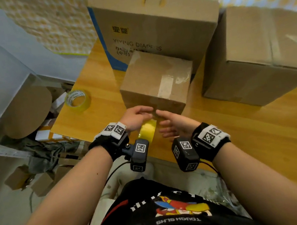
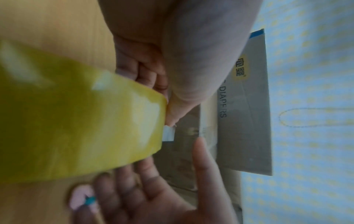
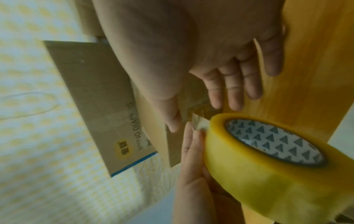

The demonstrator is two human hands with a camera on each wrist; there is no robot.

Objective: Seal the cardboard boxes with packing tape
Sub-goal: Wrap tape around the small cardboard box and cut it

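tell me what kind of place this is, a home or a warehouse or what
Probably a small storeroom or home packing corner: cardboard boxes stacked on a wooden table, a spare tape roll, and cardboard scraps piled on the floor.
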